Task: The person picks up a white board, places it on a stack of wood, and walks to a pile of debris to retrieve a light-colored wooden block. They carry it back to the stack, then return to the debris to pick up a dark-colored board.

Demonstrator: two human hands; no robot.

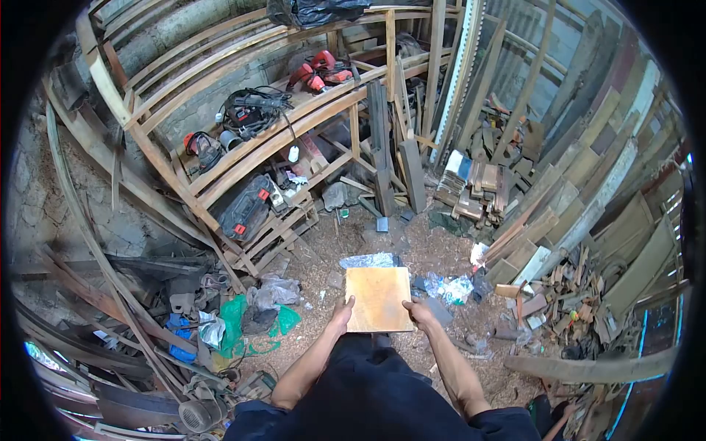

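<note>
A square, light-coloured wooden board is held out in front of my body, its flat face toward me. My left hand grips its left edge, thumb lying on the face. On the opposite edge my right hand holds it the same way. The fingers of both hands are hidden behind the board. Just beyond its far edge, crumpled clear plastic lies on the ground.
A wooden shelf carries a red power tool, corded tools and a black toolbox. Planks lean at right; wood scraps and plastic litter the shavings-covered floor. Another person's hand shows at bottom right.
</note>
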